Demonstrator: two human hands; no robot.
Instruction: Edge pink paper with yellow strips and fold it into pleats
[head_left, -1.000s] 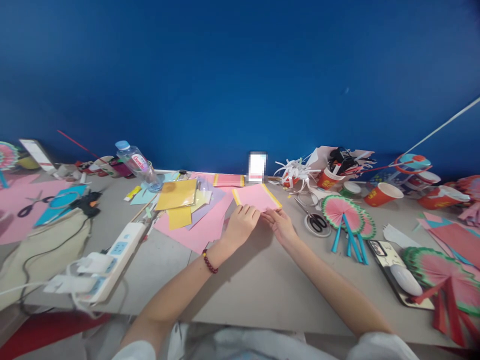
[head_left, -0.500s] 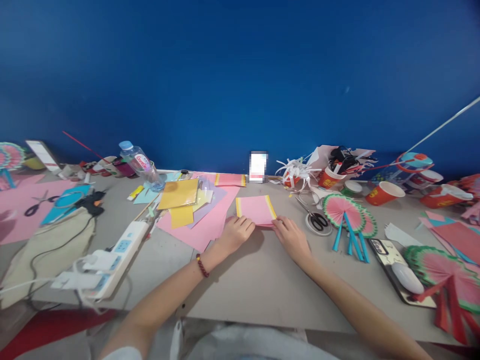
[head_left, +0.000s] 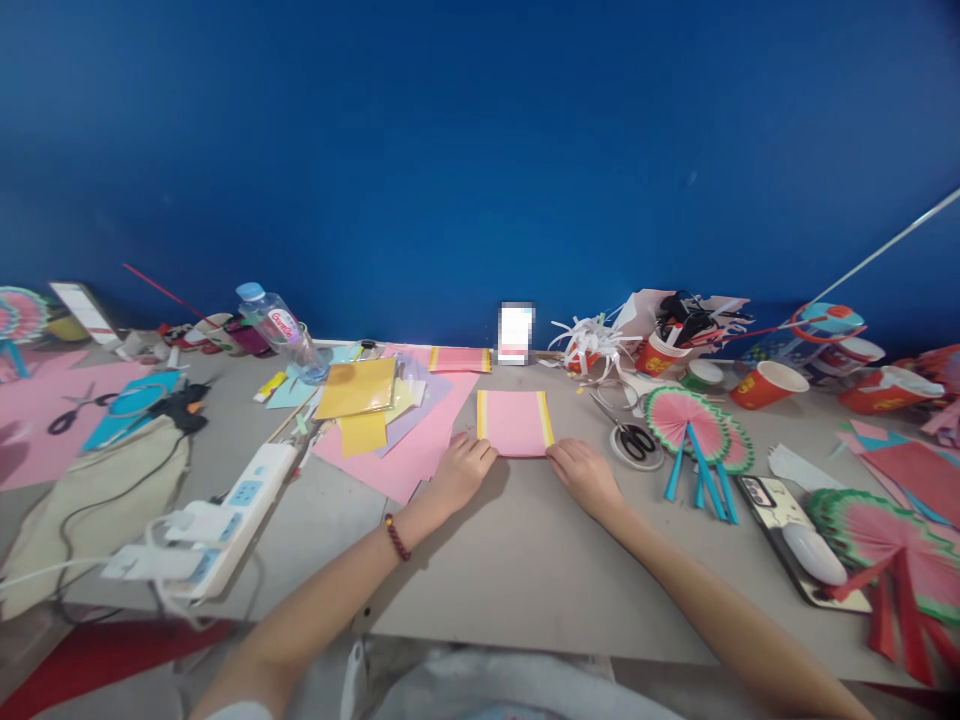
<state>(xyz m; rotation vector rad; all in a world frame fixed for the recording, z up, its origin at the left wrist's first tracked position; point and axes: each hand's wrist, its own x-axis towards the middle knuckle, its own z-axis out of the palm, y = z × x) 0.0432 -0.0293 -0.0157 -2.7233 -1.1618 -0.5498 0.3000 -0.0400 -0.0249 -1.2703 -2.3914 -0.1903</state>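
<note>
Head view: pink paper [head_left: 516, 424] with yellow side strips is lying flat on the grey table [head_left: 525, 560], mid-desk, in front of the blue wall. Left hand [head_left: 463, 472] is pressing its near left corner, fingers curled down on the edge; right hand [head_left: 585, 474] is pressing the near right corner likewise. Whether either is pinching the sheet, can't tell. Scissors [head_left: 628, 432] are lying just right of it, paper fans [head_left: 694, 430] beyond, yellow sheets [head_left: 358, 400] lying to the left.
</note>
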